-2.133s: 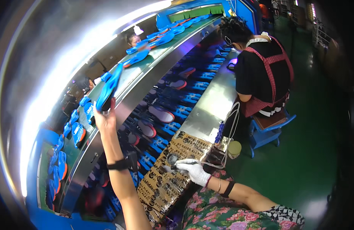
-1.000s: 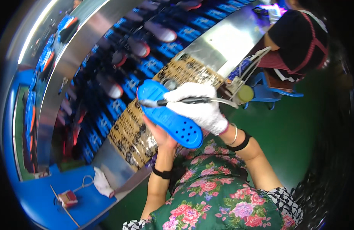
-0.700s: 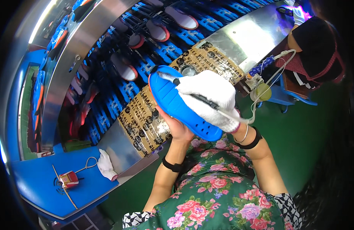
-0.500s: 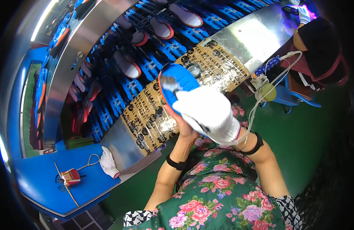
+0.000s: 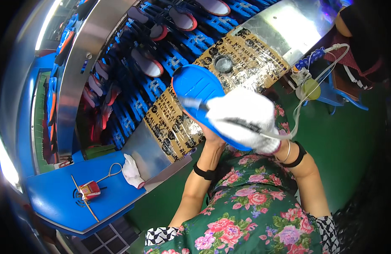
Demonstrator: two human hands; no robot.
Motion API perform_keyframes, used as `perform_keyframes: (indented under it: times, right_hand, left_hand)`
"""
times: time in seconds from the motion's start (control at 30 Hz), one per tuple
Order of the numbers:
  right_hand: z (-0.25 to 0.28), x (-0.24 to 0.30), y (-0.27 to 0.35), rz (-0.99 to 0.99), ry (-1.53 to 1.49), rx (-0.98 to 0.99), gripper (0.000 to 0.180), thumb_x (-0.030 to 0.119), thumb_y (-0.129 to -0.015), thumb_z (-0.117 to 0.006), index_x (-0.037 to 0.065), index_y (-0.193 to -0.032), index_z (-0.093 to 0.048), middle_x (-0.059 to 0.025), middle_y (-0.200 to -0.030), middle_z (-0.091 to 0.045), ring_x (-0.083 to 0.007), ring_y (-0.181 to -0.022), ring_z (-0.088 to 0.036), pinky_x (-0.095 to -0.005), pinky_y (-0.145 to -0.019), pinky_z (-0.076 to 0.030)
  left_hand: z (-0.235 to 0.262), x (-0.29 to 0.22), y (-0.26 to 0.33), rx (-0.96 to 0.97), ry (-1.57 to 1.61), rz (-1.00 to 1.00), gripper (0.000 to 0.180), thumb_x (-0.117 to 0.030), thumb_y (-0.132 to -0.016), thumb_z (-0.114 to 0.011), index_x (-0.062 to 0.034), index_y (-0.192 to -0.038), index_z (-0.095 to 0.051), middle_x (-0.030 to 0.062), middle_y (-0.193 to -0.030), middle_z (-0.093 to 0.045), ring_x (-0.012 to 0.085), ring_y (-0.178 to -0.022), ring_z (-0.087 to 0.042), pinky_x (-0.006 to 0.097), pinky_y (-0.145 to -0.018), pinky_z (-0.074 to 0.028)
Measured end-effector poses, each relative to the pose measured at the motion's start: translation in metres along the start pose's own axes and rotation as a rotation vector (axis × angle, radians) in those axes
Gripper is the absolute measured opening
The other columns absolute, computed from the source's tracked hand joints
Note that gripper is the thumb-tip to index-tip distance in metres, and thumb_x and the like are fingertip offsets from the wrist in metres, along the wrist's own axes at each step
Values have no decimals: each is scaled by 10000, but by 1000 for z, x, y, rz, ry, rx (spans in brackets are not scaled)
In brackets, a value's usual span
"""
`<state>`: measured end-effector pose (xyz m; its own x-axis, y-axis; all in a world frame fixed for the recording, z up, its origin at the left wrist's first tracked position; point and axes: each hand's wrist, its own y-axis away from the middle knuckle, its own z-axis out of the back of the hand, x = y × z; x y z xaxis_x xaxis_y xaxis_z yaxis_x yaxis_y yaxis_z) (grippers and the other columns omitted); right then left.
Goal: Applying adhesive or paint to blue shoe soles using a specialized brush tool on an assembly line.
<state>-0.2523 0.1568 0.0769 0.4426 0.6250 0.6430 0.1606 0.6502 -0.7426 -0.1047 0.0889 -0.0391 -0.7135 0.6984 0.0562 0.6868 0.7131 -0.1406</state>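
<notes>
A blue shoe sole (image 5: pixel 196 84) with an orange edge is held up, tilted, in front of me. My bare left hand (image 5: pixel 213 134) is closed around it from below, its fingers mostly hidden under the sole. In my right hand (image 5: pixel 244 114), which wears a white knit glove, is a brush (image 5: pixel 192 103) whose bristles are smeared by motion. Its tip lies over the left edge of the sole, near the middle of its length. From the gloved hand a thin clear hose (image 5: pixel 296 116) runs off to the right.
Behind the sole, printed brown tape (image 5: pixel 172 127) covers a metal ledge with a round clear dish (image 5: pixel 223 64). Beyond it, blue racks (image 5: pixel 174 59) carry several soles. A blue table (image 5: pixel 55 199) at left bears a white glove (image 5: pixel 132 171) and red tin (image 5: pixel 90 190). Someone sits at right.
The brush has moved along the sole from near its far end toward the middle, baring more blue surface. The whole view has shifted, so the surroundings stand farther right.
</notes>
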Motion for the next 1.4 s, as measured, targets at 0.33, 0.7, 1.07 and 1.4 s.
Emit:
perform_keyframes:
  times: [0.33, 0.7, 1.07, 1.4]
  right_hand:
    - [0, -5, 6, -75, -86, -76, 204, 73, -761, -813, 72, -960, -764, -97, -973, -761, -254, -855, -725, -378, -775, -565]
    - [10, -7, 17, -156, -153, -60, 215, 72, -778, -781, 60, -992, -763, -106, -993, -758, -253, -872, -716, -350, -774, -565]
    - [-2, -2, 33, -83, -24, -43, 248, 71, -757, -812, 106, -1000, -774, -69, -942, -754, -213, -823, -700, -342, -710, -562]
    - [-5, 10, 41, -85, 23, -79, 183, 30, -778, -791, 80, -953, -769, -91, -925, -747, -244, -806, -717, -349, -744, -574]
  left_hand:
    - [-16, -8, -1, -478, -752, -214, 873, -794, -935, -334, -103, -1460, -437, 113, -1356, -592, 309, -1245, -569, 483, -1114, -418]
    - [-50, -9, -17, -563, -570, -93, 1116, -976, -753, -292, -48, -1347, -470, 192, -1106, -659, 330, -977, -673, 493, -855, -571]
    - [-32, -38, -28, -66, -580, 154, 1097, -988, -673, -440, 11, -1106, -575, 144, -917, -677, 287, -932, -651, 442, -869, -550]
    - [-30, -43, -36, 8, -505, 50, 1136, -987, -660, -440, 42, -1118, -593, 170, -932, -668, 317, -931, -631, 459, -843, -551]
